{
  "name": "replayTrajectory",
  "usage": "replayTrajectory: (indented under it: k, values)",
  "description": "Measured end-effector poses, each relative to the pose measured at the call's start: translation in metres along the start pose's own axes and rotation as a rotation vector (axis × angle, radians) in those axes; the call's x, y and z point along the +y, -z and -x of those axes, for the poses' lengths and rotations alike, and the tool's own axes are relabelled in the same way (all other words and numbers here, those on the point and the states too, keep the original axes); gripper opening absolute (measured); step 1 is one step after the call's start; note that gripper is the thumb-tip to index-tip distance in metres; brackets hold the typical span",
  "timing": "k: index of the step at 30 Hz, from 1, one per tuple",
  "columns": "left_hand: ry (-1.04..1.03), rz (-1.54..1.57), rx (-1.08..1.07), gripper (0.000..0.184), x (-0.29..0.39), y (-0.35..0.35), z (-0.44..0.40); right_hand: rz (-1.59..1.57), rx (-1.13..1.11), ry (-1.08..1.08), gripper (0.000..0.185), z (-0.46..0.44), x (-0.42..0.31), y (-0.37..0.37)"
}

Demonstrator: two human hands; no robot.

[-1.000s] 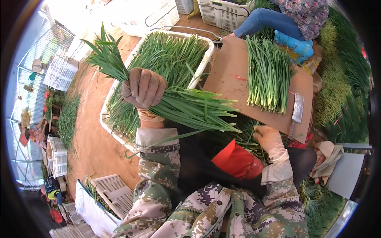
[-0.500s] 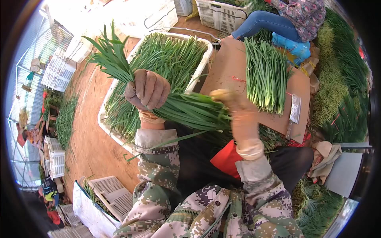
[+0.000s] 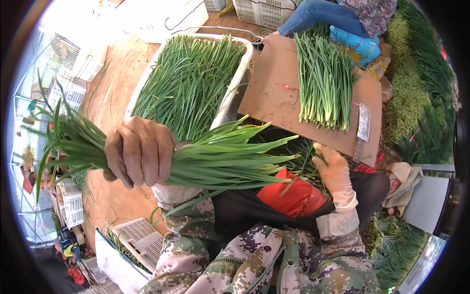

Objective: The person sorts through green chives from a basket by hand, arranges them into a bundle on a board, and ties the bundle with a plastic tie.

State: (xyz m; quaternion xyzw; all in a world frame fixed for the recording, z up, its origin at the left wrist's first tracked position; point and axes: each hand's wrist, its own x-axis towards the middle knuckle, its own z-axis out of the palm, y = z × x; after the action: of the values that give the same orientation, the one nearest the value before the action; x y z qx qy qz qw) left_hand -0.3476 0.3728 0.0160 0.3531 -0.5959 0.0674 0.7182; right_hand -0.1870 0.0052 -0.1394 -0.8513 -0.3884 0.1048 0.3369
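My left hand (image 3: 139,152) is wrapped round the middle of a bunch of garlic chives (image 3: 230,161), held level above my lap. Dark, bending leaves stick out to the left of the fist, and paler cut ends fan out to the right. My right hand (image 3: 335,174), in a thin pale glove, is apart from the bunch. Its thumb and fingers are spread, over loose green trimmings (image 3: 306,159) between my knees. Beside them lies red cloth or plastic (image 3: 293,196).
A white crate (image 3: 230,105) full of chives stands ahead. On a brown board (image 3: 269,83) lie a trimmed pile of chives (image 3: 325,83) and a cleaver (image 3: 363,125). Another person in jeans (image 3: 323,14) sits beyond. Greens heap along the right; more crates (image 3: 139,240) stand left.
My left hand has brought the bunch left and closer to the camera. My right hand has left the bunch's right end and moved right and down.
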Motion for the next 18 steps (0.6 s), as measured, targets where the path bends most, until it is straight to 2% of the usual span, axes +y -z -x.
replayTrajectory:
  k: [2,3,4,5,6,10,11,12,14,15,17,18]
  values:
    - [0.001,-0.052,0.073,0.028,-0.005,-0.007,-0.005,-0.203,-0.003,0.008,0.039,-0.02,-0.058,0.034]
    - [-0.009,-0.026,0.063,0.027,-0.01,-0.008,-0.01,-0.191,0.06,0.129,0.037,-0.023,-0.069,0.04]
    - [-0.01,-0.023,0.065,0.027,-0.011,-0.009,-0.012,-0.19,0.059,0.126,0.037,-0.026,-0.079,0.045]
    - [0.0,-0.032,0.058,0.028,-0.012,-0.01,-0.014,-0.182,0.074,0.216,0.037,-0.03,-0.088,0.048]
    - [0.013,-0.043,0.051,0.028,-0.012,-0.013,-0.016,-0.176,0.089,0.308,0.037,-0.033,-0.095,0.05]
    - [-0.004,-0.066,0.091,0.029,-0.02,-0.022,-0.023,-0.247,0.083,0.306,0.036,-0.067,-0.074,0.029]
    - [-0.069,-0.053,0.116,0.028,-0.027,-0.025,-0.025,-0.31,-0.044,0.259,0.042,-0.078,-0.071,0.028]
    - [-0.073,-0.044,0.123,0.028,-0.03,-0.026,-0.026,-0.702,-0.205,0.06,0.056,-0.084,-0.059,0.014]
    - [-0.162,-0.056,0.166,0.026,-0.033,-0.028,-0.027,-0.453,-0.361,0.15,0.07,-0.098,-0.043,-0.001]
    - [-0.187,-0.029,0.178,0.024,-0.035,-0.028,-0.026,-0.453,-0.368,0.15,0.07,-0.103,-0.038,-0.012]
    - [-0.179,-0.036,0.175,0.025,-0.034,-0.025,-0.024,-0.739,-0.576,0.135,0.075,-0.108,-0.032,-0.038]
    - [-0.168,-0.039,0.164,0.026,-0.033,-0.023,-0.024,-0.741,-0.576,0.135,0.075,-0.108,-0.032,-0.049]
